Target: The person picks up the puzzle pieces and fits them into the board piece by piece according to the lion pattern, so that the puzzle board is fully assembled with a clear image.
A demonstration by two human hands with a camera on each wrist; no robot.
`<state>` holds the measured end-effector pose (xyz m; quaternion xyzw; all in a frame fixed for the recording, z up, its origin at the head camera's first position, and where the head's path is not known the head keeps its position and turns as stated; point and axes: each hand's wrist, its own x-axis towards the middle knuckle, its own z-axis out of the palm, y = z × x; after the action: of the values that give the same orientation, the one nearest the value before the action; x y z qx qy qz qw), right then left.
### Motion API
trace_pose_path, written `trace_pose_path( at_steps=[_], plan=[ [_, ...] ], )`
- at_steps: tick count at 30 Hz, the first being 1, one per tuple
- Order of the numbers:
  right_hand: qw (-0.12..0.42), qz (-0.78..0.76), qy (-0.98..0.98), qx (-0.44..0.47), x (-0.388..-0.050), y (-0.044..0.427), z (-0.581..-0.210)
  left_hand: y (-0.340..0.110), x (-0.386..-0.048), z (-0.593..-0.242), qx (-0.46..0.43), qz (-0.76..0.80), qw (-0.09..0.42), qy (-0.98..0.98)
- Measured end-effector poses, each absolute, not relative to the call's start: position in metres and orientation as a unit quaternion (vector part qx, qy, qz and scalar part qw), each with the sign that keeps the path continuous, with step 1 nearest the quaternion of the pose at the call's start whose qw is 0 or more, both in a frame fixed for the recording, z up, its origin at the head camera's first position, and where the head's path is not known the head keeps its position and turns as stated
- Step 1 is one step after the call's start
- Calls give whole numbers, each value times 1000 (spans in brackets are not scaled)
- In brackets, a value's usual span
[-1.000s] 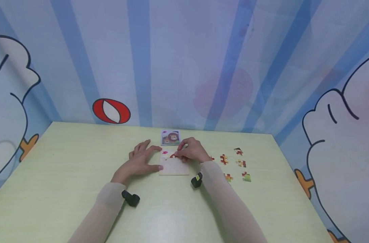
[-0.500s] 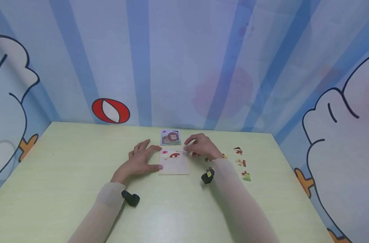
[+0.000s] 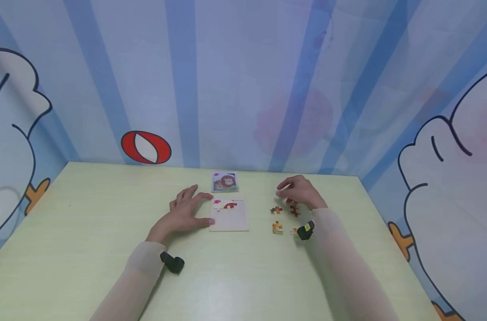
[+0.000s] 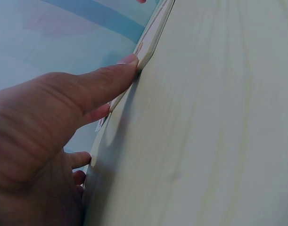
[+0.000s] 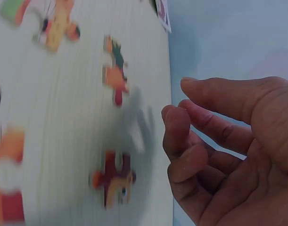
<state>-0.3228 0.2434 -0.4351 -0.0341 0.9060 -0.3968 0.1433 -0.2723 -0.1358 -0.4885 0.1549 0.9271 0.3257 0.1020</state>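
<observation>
My left hand (image 3: pixel 181 216) lies spread at the left edge of a pale square puzzle board (image 3: pixel 231 221). Its thumb (image 4: pixel 127 63) touches the rim, and the index finger reaches the upper left corner. Pieces with a pink shape and a red-brown arc fill part of the board's top row. My right hand (image 3: pixel 301 191) hovers over loose puzzle pieces on the right, fingers bent loosely, holding nothing. In the right wrist view a brown piece with an eye (image 5: pixel 118 181) and an orange and green piece (image 5: pixel 115 75) lie on the table below it.
A small lion picture card (image 3: pixel 225 182) lies behind the board. Other loose pieces, such as a yellow-orange one (image 3: pixel 277 228), lie right of the board; some are hidden by the right arm. A striped blue curtain (image 3: pixel 235 89) rises at the table's back edge.
My right hand has let go of a piece in the board's top row and moved right, over the loose pieces. The left hand stays in place.
</observation>
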Motion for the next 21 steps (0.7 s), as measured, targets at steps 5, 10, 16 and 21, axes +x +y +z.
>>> trace_pose_path(
  at_steps=[5, 10, 16, 21],
  plan=[
    [133, -377, 916, -23, -322, 273, -438, -136, -272, -488, 158, 324, 97, 928],
    [120, -354, 927, -6, -320, 298, -442, -136, -273, -488, 154, 321, 99, 929],
    [108, -350, 930, 11, -316, 319, -442, -136, -273, -488, 154, 322, 99, 929],
    [103, -346, 933, 17, -312, 329, -443, -136, -272, -488, 153, 323, 100, 929]
  ],
)
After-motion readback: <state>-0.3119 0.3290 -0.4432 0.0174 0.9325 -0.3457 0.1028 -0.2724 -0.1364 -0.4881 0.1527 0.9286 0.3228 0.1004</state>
